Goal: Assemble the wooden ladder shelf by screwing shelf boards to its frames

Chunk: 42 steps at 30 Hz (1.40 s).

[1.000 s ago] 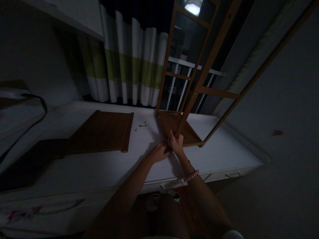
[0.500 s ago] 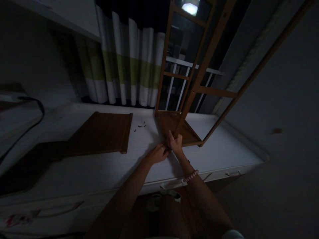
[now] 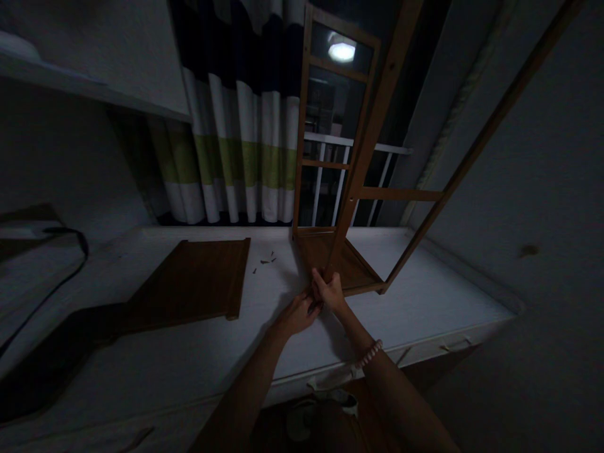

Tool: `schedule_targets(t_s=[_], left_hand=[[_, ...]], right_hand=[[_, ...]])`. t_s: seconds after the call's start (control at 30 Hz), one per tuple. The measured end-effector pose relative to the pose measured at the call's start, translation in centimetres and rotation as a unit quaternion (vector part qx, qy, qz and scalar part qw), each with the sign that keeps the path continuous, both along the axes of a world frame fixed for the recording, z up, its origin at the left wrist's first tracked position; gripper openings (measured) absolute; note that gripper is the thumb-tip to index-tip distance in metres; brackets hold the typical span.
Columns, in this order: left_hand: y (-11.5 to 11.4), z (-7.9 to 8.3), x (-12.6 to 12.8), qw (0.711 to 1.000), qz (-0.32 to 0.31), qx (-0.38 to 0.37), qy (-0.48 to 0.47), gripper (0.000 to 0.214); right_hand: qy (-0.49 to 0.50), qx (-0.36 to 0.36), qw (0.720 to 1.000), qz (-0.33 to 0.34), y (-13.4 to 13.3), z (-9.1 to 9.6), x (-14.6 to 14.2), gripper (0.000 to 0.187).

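Gripping the likely stiff, light wooden leg low down is the right hand. The left hand is curling beside it, its hold hidden.

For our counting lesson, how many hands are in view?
2: the right hand grips the frame low on its near post; the left hand is beside it, at the post's foot. No others show.

The frame stands on the right part of the tabletop, the hands at its near left corner; left of it lies a board, with screws between the two; behind the board hangs a curtain; behind the frame, a railing.
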<state>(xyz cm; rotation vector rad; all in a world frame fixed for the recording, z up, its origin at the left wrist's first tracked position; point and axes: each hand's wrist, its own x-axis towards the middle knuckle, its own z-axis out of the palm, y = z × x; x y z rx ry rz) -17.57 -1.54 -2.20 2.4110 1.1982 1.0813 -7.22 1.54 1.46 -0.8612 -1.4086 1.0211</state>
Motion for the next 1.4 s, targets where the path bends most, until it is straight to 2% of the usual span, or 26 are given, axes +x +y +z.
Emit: schedule_targets(t_s=[0.2,0.37,0.6,0.77,1.17,1.4], left_hand=[[0.1,-0.1,-0.2,1.0,0.022,-0.016,0.006,0.023],[0.2,-0.3,-0.5,0.999,0.036,-0.009,0.02,0.024],[0.3,-0.2,-0.6,0.998,0.047,0.003,0.029,0.025],[0.2,0.1,-0.6,0.998,0.043,-0.012,0.033,0.024],[0.5,-0.4,-1.0,0.995,0.093,-0.031,0.016,0.025],[1.0,-0.2,-1.1,0.995,0.076,-0.057,-0.029,0.023]], right_hand=[[-0.024,0.005,0.997,0.079,0.3,0.4,0.1,0.049],[-0.034,-0.012,0.994,0.108,0.3,0.9,-0.1,0.054],[0.054,-0.073,0.991,0.1,0.9,0.5,-0.8,0.047],[0.077,-0.126,0.987,0.07,1.2,0.1,-1.1,0.05],[0.053,-0.119,0.989,0.068,1.8,0.1,-1.9,0.045],[0.046,-0.1,0.991,0.082,2.3,0.4,-2.2,0.047]])
